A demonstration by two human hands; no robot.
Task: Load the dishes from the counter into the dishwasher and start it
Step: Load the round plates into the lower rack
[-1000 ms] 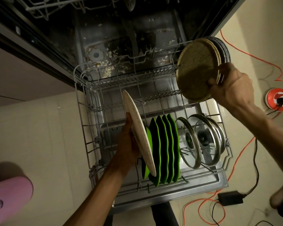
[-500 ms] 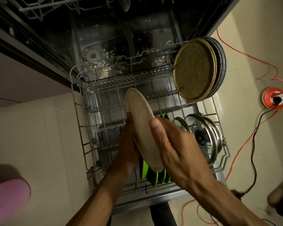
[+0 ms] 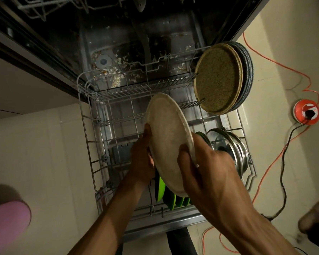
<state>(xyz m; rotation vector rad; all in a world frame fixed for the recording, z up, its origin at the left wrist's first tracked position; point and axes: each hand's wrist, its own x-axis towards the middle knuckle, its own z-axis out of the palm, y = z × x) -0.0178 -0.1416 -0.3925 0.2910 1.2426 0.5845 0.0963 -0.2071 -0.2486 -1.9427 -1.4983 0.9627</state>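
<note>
A pale beige plate [image 3: 167, 142] is held tilted above the pulled-out lower rack [image 3: 85, 137] of the open dishwasher. My left hand [image 3: 143, 159] grips its left rim from behind. My right hand [image 3: 204, 168] grips its right rim, thumb on the face. Green plates [image 3: 170, 198] stand in the rack's front tines, mostly hidden behind the beige plate. Steel-rimmed glass lids [image 3: 232, 150] stand to their right. A stack of speckled tan and dark plates [image 3: 221, 78] stands upright at the rack's far right corner.
The dishwasher tub [image 3: 136, 45] behind the rack is dark with food scraps on its floor. An orange cable [image 3: 276, 57] and a round orange socket reel [image 3: 306, 112] lie on the tiled floor at right. A pink slipper [image 3: 7, 218] is at lower left.
My right hand let go of the speckled plate stack, left standing in the rack's far corner, and came down onto the beige plate. The plate has tilted and turned its face toward me.
</note>
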